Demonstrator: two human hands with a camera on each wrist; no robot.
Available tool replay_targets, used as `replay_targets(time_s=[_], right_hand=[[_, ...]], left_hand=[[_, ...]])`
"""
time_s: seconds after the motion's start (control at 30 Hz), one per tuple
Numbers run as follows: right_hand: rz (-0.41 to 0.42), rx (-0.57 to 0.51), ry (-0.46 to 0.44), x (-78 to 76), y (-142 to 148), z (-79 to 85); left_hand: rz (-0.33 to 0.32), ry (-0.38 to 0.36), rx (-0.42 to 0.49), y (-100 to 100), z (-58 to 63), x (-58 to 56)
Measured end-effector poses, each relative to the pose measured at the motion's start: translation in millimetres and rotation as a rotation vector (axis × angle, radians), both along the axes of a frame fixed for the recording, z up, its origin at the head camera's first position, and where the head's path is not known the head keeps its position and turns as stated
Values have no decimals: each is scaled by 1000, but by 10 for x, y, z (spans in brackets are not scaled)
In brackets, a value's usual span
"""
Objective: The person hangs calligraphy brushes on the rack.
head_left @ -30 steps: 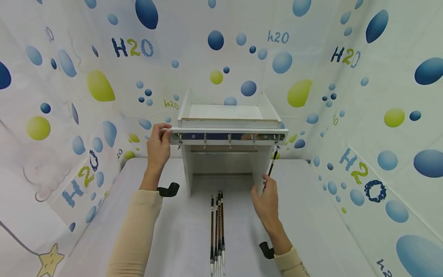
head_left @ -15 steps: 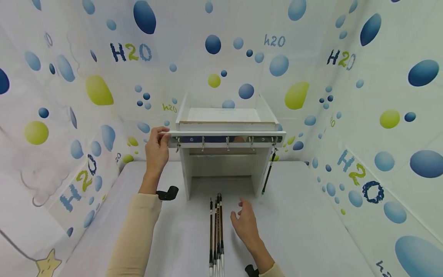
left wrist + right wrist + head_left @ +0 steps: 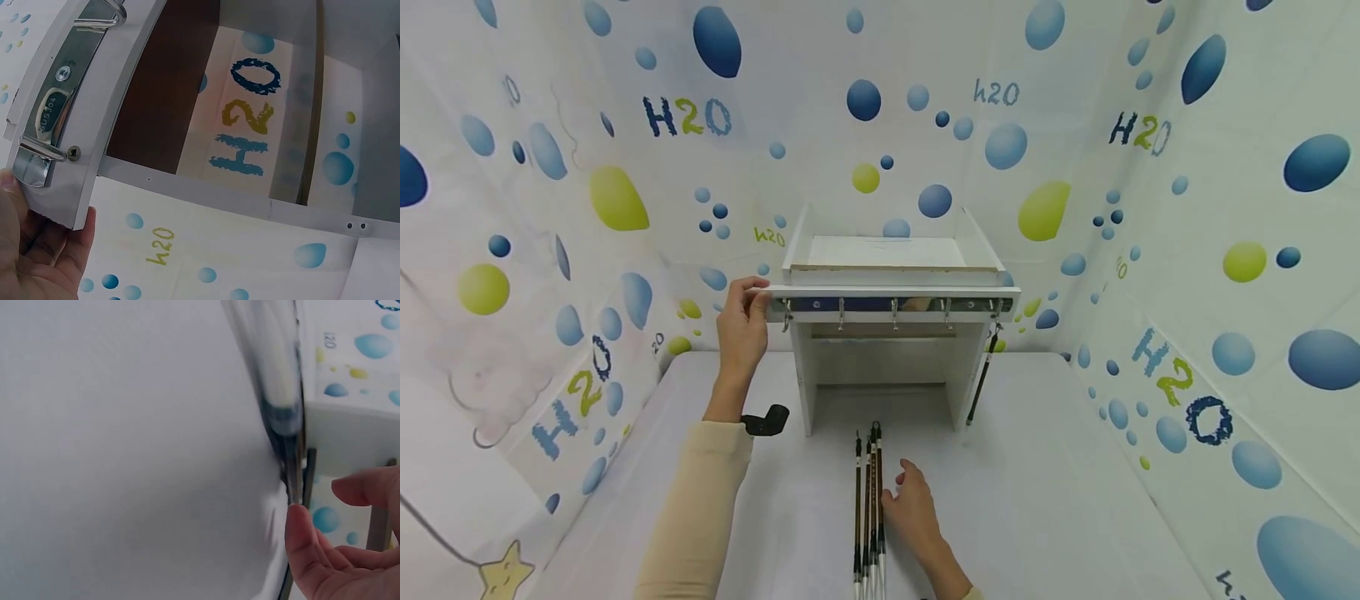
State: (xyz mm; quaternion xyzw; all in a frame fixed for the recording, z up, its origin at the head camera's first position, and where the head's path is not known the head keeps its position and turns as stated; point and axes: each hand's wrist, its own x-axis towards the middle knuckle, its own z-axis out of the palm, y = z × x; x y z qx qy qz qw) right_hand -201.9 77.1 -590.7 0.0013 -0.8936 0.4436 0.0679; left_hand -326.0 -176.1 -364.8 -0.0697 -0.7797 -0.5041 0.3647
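Note:
My left hand (image 3: 743, 333) grips the left end of the white board that carries a metal hook rail (image 3: 865, 306); the left wrist view shows the fingers around the board's end. From the rightmost hook hangs one dark calligraphy brush (image 3: 982, 379), bristles down. Several more calligraphy brushes (image 3: 880, 487) lie side by side on the table, white bristle ends towards me. Just right of them is my right hand (image 3: 916, 512), thumb and fingers apart and holding nothing. In the right wrist view its fingertip overlaps the brushes (image 3: 284, 400), which are blurred there.
The hook board fronts a white shelf unit (image 3: 805, 375) with an open compartment below and a tray-like top (image 3: 887, 250). White cloth covers the table (image 3: 1037, 483). Walls (image 3: 820, 75) printed with bubbles and H2O lettering enclose the back and sides.
My right hand has let go of the brush now hanging from the rightmost hook and has moved left and nearer, to the brushes on the table. My left hand stays on the board.

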Motion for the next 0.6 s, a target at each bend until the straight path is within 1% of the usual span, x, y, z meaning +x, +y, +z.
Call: replay_targets(time_s=[0.33, 0.47, 0.6], right_hand=[[30, 29, -14, 13, -64, -123], [29, 51, -21, 8, -76, -153], [43, 67, -29, 7, -92, -148]], left_hand=[[20, -9, 13, -2, -8, -6], [26, 2, 19, -5, -18, -17], [12, 19, 31, -6, -22, -23]])
